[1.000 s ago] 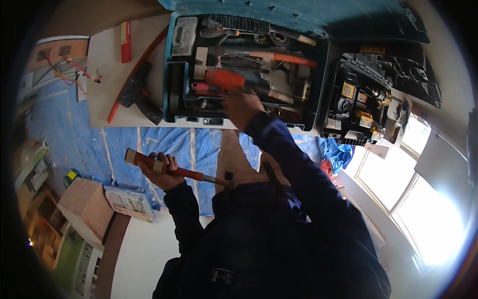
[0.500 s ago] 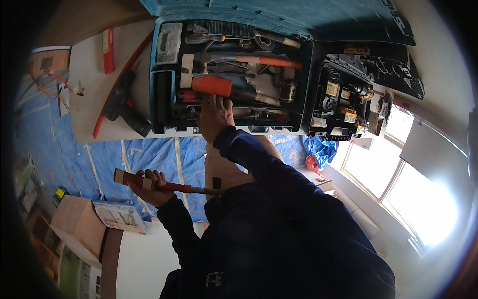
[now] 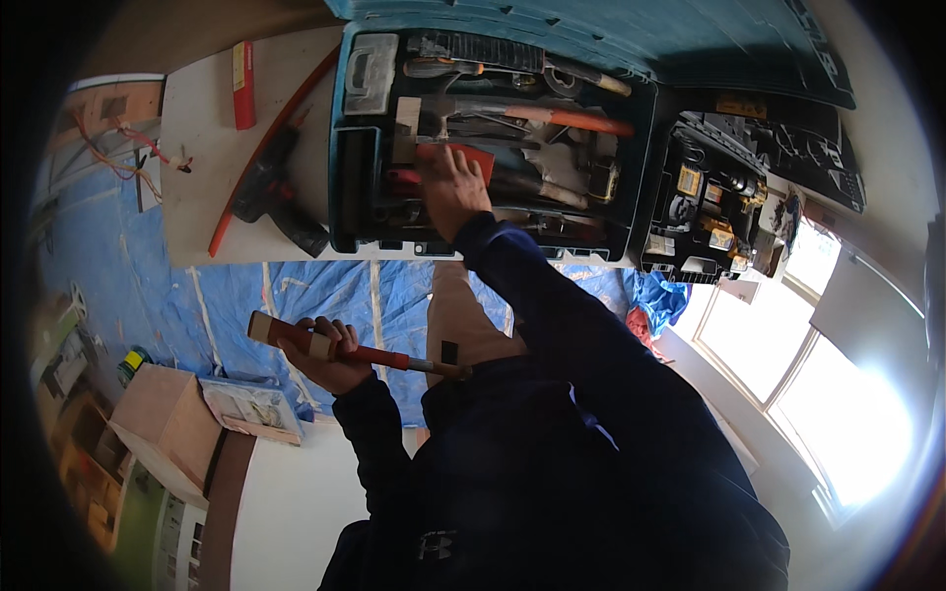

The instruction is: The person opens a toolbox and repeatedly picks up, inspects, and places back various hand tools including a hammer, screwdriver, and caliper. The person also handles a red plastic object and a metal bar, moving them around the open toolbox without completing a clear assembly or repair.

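Note:
In my left hand (image 3: 330, 357) is a long red-handled tool (image 3: 382, 357) with a thicker reddish-brown end, a tan band and a metal shaft pointing toward my body. My fingers wrap round the banded part; the far end of the shaft is hard to make out against my dark clothes. My right hand (image 3: 455, 192) reaches into a teal toolbox (image 3: 340, 187), fingers stretched over a flat orange-red piece (image 3: 480, 160) and partly hiding it. Beyond it in the box lies a hammer (image 3: 532, 113) with an orange handle, among several other hand tools.
Left of the toolbox, a cordless drill (image 3: 276, 192), a long red strip (image 3: 266, 148) and a red box (image 3: 242, 84) lie on the pale worktop (image 3: 197, 118). A black case (image 3: 655, 236) with yellow tools stands at right. Blue sheeting (image 3: 227, 295) covers the floor.
My right hand has moved further into the toolbox, over the orange-red piece. My left hand still grips the red-handled tool. The whole view has shifted, so the toolbox appears further right.

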`<state>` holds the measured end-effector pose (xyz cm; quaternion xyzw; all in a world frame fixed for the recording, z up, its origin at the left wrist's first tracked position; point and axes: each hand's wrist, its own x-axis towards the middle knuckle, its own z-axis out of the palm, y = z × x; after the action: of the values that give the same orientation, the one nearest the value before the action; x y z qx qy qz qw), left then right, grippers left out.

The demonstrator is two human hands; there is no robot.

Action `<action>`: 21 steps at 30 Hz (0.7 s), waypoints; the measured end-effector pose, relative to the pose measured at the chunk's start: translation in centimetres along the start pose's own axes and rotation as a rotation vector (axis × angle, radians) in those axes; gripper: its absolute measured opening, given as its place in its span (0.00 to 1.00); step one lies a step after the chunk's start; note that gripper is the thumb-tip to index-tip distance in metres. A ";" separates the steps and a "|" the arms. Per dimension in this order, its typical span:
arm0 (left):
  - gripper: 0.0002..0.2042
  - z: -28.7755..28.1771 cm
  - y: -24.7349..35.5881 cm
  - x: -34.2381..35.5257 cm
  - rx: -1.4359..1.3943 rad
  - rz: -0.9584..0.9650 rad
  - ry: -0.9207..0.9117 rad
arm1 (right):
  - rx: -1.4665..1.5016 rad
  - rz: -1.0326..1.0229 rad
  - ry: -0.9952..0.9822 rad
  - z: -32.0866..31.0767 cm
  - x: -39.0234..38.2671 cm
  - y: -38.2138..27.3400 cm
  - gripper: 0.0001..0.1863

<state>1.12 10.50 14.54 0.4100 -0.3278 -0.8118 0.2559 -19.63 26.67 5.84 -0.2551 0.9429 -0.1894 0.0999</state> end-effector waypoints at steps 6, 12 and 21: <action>0.24 0.2 -0.3 -0.2 -0.052 0.001 0.021 | 0.091 -0.070 0.106 0.5 0.8 1.0 0.15; 0.24 -0.2 -0.3 -0.4 -0.050 0.023 0.031 | 0.260 -0.071 -0.042 -0.3 1.3 -1.5 0.12; 0.24 -0.4 0.2 -0.8 -0.042 0.024 0.008 | -0.166 -0.095 -0.413 -1.1 4.4 -2.9 0.11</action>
<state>1.89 10.76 14.95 0.4036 -0.3148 -0.8137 0.2755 -22.40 22.40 7.59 -0.3398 0.9018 -0.0597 0.2603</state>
